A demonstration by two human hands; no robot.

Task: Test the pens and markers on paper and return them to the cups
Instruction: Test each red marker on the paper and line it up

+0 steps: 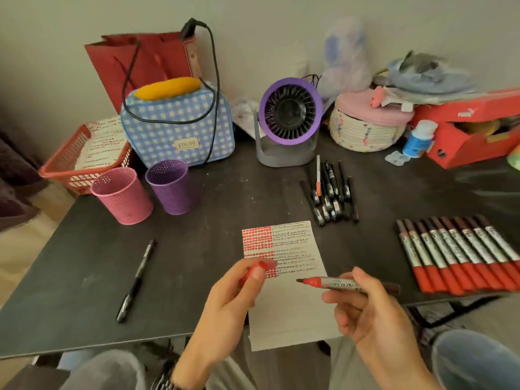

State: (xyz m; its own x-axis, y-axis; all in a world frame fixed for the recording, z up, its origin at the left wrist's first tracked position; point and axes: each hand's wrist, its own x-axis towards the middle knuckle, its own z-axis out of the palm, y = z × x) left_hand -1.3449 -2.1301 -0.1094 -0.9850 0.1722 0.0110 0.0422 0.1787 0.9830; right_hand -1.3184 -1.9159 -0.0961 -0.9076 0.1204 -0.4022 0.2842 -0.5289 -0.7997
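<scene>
Your dark worktop (225, 198) | back left: pink mesh cup (121, 195) just beside purple mesh cup (171, 187) | near left: lone black pen (136, 280) | front centre: paper sheet (289, 313) overhanging your edge | behind it: heap of black pens (330, 192) | right: row of red-capped markers (455, 254), side by side | back: gingham bag (180, 128), purple fan (289, 119), rope basket (365, 128), red shoebox (472, 128).

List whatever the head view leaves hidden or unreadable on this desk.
1. Red marker cap: head view, mostly covered by the left hand's fingers.
2. Label on the uncapped red marker in the right hand: head view, blurred.
3. Row of red-capped markers: cut by the right frame edge.
4. Black marks on the white paper sheet: too small to read.
</scene>
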